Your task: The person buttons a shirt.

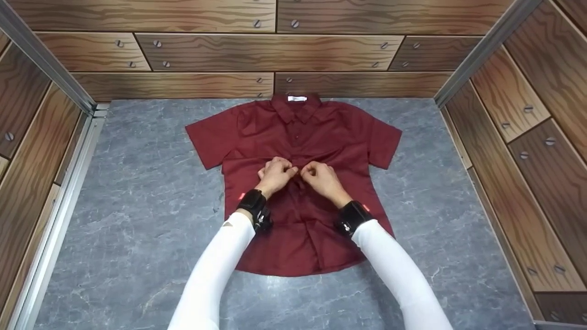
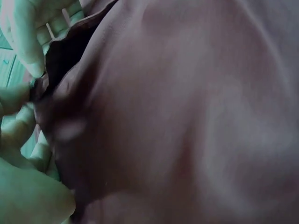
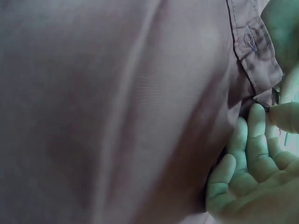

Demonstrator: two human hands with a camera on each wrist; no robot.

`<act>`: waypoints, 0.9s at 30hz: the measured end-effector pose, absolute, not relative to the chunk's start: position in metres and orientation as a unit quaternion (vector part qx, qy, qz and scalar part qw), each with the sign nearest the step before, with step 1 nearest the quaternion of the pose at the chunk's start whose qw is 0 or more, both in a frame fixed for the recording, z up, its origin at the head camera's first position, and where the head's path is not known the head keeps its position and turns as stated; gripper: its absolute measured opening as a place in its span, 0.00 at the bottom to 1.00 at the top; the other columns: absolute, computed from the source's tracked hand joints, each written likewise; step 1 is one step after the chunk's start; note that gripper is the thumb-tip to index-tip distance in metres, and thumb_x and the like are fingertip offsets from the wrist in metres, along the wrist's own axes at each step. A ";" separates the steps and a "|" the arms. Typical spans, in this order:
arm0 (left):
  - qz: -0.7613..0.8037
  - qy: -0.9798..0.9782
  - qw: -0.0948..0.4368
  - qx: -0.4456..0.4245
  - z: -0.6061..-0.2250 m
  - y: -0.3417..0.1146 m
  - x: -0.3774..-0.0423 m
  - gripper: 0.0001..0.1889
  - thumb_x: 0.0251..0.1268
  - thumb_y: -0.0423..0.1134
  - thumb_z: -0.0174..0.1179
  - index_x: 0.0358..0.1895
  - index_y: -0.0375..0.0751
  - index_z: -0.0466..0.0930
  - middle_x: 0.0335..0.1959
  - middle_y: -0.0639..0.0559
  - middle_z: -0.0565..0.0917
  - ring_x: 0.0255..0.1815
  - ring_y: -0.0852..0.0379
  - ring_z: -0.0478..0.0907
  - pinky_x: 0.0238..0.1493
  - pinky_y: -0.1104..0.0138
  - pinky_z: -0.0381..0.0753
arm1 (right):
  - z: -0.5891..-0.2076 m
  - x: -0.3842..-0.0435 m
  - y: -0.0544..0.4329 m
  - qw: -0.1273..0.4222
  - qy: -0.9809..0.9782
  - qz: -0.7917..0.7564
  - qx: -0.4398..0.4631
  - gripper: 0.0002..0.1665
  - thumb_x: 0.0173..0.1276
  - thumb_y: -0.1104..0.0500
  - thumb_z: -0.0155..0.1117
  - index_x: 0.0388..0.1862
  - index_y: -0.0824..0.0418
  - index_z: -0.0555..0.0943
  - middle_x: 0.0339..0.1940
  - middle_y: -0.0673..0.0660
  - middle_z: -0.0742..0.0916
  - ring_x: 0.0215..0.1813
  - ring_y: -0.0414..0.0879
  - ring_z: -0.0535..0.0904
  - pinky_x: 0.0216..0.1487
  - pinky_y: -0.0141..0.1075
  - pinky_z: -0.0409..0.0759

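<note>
A dark red short-sleeved shirt (image 1: 293, 247) lies front up, its collar at the far side. Over the middle of its front placket, my left hand (image 1: 276, 175) pinches the cloth between thumb and fingers. Just right of it, my right hand (image 1: 322, 181) pinches the facing edge, fingertips close to the left ones. A stitched buttonhole (image 3: 251, 38) shows on the placket strip in the right wrist view, above the right fingers (image 3: 257, 121). In the left wrist view the placket edge is lifted into a dark fold (image 2: 65, 56) between both hands.
The shirt lies on a grey marble-patterned table (image 1: 151, 206). Wood-patterned panels (image 1: 270, 52) rise at the back and both sides, with metal rails (image 1: 59, 220) along the corners. A white label (image 1: 297, 98) is inside the collar.
</note>
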State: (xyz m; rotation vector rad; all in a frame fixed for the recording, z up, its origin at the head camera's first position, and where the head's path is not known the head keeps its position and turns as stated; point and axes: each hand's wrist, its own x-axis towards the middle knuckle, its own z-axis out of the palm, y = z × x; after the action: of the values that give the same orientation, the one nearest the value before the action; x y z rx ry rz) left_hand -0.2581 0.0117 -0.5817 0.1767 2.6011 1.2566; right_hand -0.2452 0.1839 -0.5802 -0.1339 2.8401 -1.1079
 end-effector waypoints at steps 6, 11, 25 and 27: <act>0.433 0.899 0.054 0.039 -0.589 0.016 -0.254 0.10 0.68 0.45 0.57 0.43 0.43 0.81 0.51 0.51 0.79 0.58 0.47 0.69 0.59 0.49 0.55 | -0.580 -0.238 0.187 0.017 0.941 -0.329 -0.074 0.09 0.66 0.49 0.63 0.37 0.53 0.78 0.32 0.50 0.84 0.34 0.45 0.79 0.37 0.39 0.75; 0.404 0.905 -0.091 0.100 -0.599 0.015 -0.246 0.19 0.62 0.37 0.61 0.57 0.53 0.75 0.54 0.49 0.75 0.59 0.48 0.69 0.58 0.50 0.58 | -0.577 -0.220 0.196 -0.016 0.958 -0.226 -0.177 0.11 0.65 0.47 0.64 0.38 0.52 0.77 0.38 0.52 0.79 0.41 0.50 0.76 0.38 0.45 0.74; 0.171 0.959 0.120 0.192 -0.602 0.005 -0.244 0.32 0.68 0.70 0.36 0.75 0.75 0.46 0.80 0.50 0.34 0.79 0.39 0.26 0.69 0.34 0.29 | -0.575 -0.165 0.178 0.217 0.966 -0.030 -0.139 0.52 0.61 0.21 0.43 0.78 0.37 0.42 0.81 0.54 0.41 0.78 0.69 0.36 0.60 0.77 0.53; 0.164 0.958 0.124 0.201 -0.602 0.005 -0.243 0.34 0.67 0.71 0.38 0.75 0.75 0.45 0.80 0.50 0.33 0.79 0.39 0.25 0.69 0.35 0.29 | -0.570 -0.159 0.174 0.236 0.963 -0.024 -0.128 0.53 0.61 0.20 0.42 0.79 0.38 0.42 0.81 0.55 0.41 0.77 0.71 0.37 0.57 0.76 0.58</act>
State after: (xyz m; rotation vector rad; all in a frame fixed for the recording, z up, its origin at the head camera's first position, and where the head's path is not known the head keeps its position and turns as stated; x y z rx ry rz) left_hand -0.2426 0.0048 -0.6023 0.5872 2.7914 0.4778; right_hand -0.1586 0.1735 -0.5699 -0.3504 2.6404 -0.0670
